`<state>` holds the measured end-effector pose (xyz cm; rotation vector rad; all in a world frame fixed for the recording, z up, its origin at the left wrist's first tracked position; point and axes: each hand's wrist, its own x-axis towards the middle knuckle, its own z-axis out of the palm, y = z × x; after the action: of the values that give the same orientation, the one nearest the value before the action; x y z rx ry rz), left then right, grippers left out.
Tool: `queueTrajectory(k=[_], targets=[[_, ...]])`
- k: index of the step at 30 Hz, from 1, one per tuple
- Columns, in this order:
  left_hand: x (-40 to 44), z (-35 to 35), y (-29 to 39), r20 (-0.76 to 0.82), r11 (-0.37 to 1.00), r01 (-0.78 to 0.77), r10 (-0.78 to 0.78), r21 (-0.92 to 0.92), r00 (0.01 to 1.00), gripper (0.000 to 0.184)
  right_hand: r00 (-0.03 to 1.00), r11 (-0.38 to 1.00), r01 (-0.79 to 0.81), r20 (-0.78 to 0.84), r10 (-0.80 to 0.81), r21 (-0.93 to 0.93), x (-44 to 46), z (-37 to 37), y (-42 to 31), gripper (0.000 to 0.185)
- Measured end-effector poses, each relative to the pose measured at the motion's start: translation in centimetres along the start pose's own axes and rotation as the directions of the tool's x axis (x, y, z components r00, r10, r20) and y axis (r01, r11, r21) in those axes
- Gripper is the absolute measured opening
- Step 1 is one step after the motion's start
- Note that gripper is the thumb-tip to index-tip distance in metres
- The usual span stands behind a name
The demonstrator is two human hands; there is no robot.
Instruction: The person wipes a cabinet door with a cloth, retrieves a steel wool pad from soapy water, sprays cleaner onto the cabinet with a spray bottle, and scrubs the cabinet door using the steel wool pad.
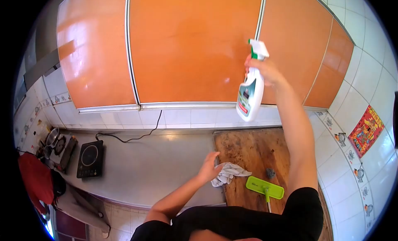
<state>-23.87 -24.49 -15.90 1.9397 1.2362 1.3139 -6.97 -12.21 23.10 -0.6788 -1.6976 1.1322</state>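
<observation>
Spraying seems in hand, likely calling for a squeeze: right hand [265, 70] grips spray bottle [251, 96]; left hand [208, 170], apparently empty, has rag [233, 170] beside it.

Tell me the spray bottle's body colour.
The spray bottle has a white body; best view: head.

Spray bottle [256, 92]: white, teal label [243, 101] | cloth [232, 170]: whitish grey | cabinet doors [190, 50]: orange | mop head [265, 188]: lime green | bench [161, 158]: grey

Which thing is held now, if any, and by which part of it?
The right hand holds the bottle by its neck, under the spray head. The left hand appears to hold nothing.
</observation>
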Motion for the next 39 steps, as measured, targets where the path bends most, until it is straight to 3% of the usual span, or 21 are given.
queueTrajectory(k=[6,15,18,20,23,27,30,33,39], targets=[[-3.6,-1.6,-1.9,0.082,1.0,-0.004,0.002,0.025,0.997,0.053,0.994,0.994,-0.095,0.055,0.098,-0.061,-3.4,3.1,5.4,0.028],[-4.5,-5.7,-2.1,0.098,0.998,-0.003,0.01,-0.062,0.995,0.052,0.998,0.996,0.016,0.066,-0.022,0.087,1.8,12.0,0.1,0.021],[-5.2,-6.3,-5.6,0.015,0.996,-0.092,0.092,0.021,0.996,0.051,0.991,0.989,0.042,0.12,-0.059,0.142,3.0,13.2,0.7,0.021],[-5.7,-8.2,-5.8,-0.006,0.997,-0.049,0.05,0.052,0.999,0.051,0.994,0.983,0.059,0.08,-0.074,0.177,2.8,14.5,0.7,0.023],[-6.5,-10.6,-7.2,-0.091,0.998,-0.02,0.027,0.067,0.995,0.05,0.985,0.998,0.056,0.164,-0.06,0.032,2.2,17.8,0.2,0.035],[-6.5,-14.6,-8.3,-0.197,0.986,-0.047,0.078,0.158,0.977,0.05,0.952,0.996,0.067,0.303,-0.046,-0.06,2.4,23.9,-2.3,0.036],[-5.4,-19.6,-8.1,-0.291,0.98,0.196,-0.177,0.039,0.94,0.05,0.939,0.998,0.069,0.335,-0.07,0.015,5.0,27.4,-4.7,0.037],[-4.8,-25.4,-8.2,-0.38,0.981,0.106,-0.161,-0.164,0.911,0.05,0.942,0.981,0.194,0.279,-0.184,-0.008,7.0,31.0,-7.7,0.029],[-4.1,-34.4,-7.8,-0.372,0.971,0.023,-0.113,-0.238,0.921,0.048,0.974,0.993,0.114,0.2,-0.108,-0.018,9.0,35.0,-5.7,0.017]])
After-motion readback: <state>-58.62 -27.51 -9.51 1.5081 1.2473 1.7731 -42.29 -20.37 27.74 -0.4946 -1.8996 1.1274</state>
